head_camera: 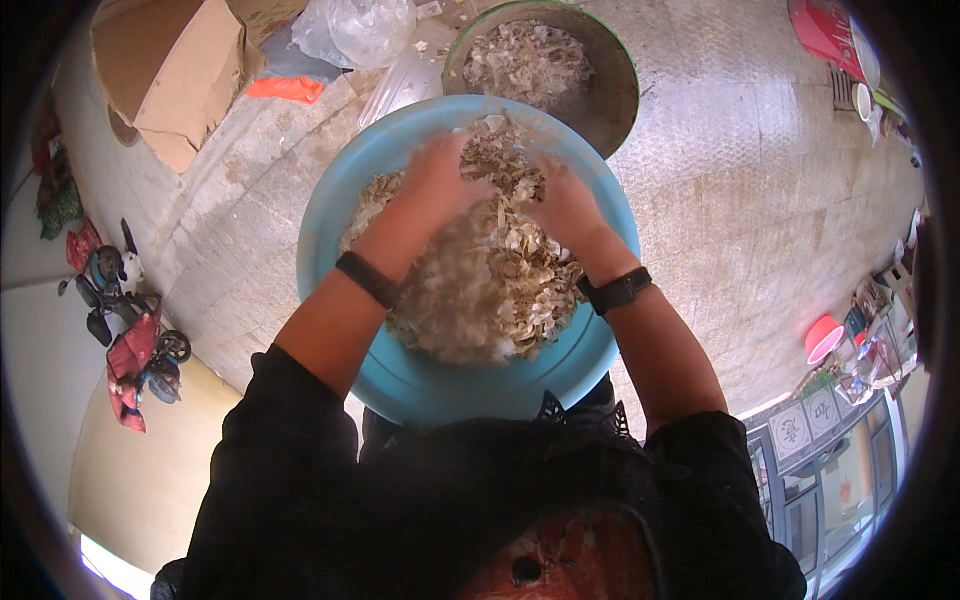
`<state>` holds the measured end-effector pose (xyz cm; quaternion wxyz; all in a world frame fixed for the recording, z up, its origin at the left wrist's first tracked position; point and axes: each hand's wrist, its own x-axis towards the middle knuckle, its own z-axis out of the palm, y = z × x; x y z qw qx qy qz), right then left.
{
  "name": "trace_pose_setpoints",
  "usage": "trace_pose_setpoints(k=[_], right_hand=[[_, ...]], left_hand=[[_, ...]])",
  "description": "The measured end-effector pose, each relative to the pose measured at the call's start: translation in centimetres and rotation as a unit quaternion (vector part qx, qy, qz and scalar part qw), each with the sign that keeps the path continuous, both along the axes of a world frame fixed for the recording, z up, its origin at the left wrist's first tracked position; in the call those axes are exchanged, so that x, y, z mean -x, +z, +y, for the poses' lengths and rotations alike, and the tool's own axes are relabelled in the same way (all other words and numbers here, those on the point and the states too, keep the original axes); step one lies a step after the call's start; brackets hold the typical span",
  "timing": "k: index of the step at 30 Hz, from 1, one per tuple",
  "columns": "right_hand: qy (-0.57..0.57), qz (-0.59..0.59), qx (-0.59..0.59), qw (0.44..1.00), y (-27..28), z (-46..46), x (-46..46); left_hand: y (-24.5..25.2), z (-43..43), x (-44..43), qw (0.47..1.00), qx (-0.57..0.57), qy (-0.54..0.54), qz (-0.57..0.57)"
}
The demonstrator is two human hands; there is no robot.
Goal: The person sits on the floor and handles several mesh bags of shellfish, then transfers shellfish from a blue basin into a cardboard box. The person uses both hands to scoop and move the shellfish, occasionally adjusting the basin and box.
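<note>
A wide light-blue plastic basin (pixel 319 247) is directly in front of my body. It holds a heap of dry, papery flakes (pixel 525 307), brown and off-white. My left hand (pixel 446 180) is over the far left of the heap, thumb apart from the fingers. Opposite it, my right hand (pixel 562 199) is over the far right of the heap, thumb also spread. Both hands are blurred, and I see nothing held in either. The near-left flakes are blurred too. Whether the fingertips touch the flakes is hard to tell.
Beyond the basin stands a round green-rimmed container (pixel 619 97) with more pale flakes (pixel 529 64). A cardboard box (pixel 187 97), clear plastic bag (pixel 360 30) and orange piece (pixel 285 89) lie at upper left. A small wheeled vehicle (pixel 135 315) stands left; a red basin (pixel 823 339), right.
</note>
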<state>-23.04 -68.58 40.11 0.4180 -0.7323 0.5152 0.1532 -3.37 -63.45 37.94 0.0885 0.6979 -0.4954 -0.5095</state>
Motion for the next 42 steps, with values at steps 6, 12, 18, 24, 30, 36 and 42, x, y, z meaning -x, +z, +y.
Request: trace_pose_setpoints(k=[6,12,18,24,30,36,42], right_hand=[[-0.031,0.081,-0.156,0.984,-1.6,3.1,-1.6],[-0.03,0.079,-0.09,0.992,-3.3,4.8,-4.3],[-0.121,-0.004,-0.089,0.989,-5.2,5.3,-4.8],[-0.16,-0.07,0.012,0.985,-3.0,2.0,-3.9],[-0.223,-0.164,0.038,0.96,-1.7,-3.4,-3.7],[-0.314,-0.231,0.011,0.921,-3.7,-7.9,-3.1],[-0.337,-0.229,0.033,0.913,-6.5,-9.1,-2.0]], left_hand=[[-1.1,3.6,0.2,0.977,-0.172,-0.121,-0.039],[-3.6,3.7,0.9,0.986,-0.153,-0.055,-0.023],[-5.4,3.0,1.0,0.998,-0.033,0.027,0.05],[-3.9,0.3,0.9,0.992,0.052,0.094,0.068],[-1.9,-5.6,0.4,0.986,0.057,0.123,0.096],[-0.6,-9.9,0.5,0.973,0.035,0.194,0.12],[-0.3,-11.5,0.7,0.926,-0.033,0.275,0.259]])
